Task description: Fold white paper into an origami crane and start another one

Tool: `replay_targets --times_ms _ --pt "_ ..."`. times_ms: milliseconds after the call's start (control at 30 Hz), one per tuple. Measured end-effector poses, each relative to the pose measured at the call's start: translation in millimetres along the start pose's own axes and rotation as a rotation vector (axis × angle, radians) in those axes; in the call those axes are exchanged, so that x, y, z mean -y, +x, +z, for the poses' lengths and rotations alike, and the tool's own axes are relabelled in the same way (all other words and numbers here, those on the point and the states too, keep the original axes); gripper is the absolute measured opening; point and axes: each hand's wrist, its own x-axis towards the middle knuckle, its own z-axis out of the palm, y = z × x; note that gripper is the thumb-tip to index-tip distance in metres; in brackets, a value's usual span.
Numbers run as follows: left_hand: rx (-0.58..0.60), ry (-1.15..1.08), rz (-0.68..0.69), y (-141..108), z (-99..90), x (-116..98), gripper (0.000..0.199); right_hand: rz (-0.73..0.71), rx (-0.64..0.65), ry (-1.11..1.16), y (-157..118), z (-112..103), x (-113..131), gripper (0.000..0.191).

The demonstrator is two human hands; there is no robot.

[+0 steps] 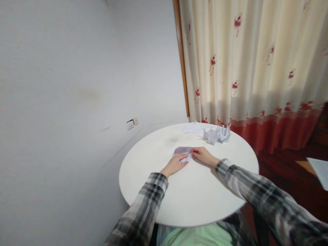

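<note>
A partly folded sheet of white paper lies on the round white table in front of me. My left hand holds its near left side, the thumb and fingers on either side of a folded part. At the paper's right edge, my right hand pinches it with bent fingers. Both hands rest low over the tabletop, close together. The hands cover some of the folds, so the exact shape of the paper cannot be made out.
Several folded paper cranes stand at the back right of the table. Flat white paper lies at the far edge. Behind are a grey wall with a socket and a flowered curtain. Another sheet shows at far right.
</note>
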Motion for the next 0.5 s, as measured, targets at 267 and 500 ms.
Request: replay_targets --times_ms 267,500 --pt "0.020 -0.015 0.011 0.0 -1.4 -1.3 0.038 0.008 0.006 0.016 -0.7 0.2 -1.0 0.026" --pt "0.020 -0.011 0.038 -0.4 -1.6 -1.2 0.039 0.004 0.004 0.037 -0.5 1.3 -1.7 0.025"
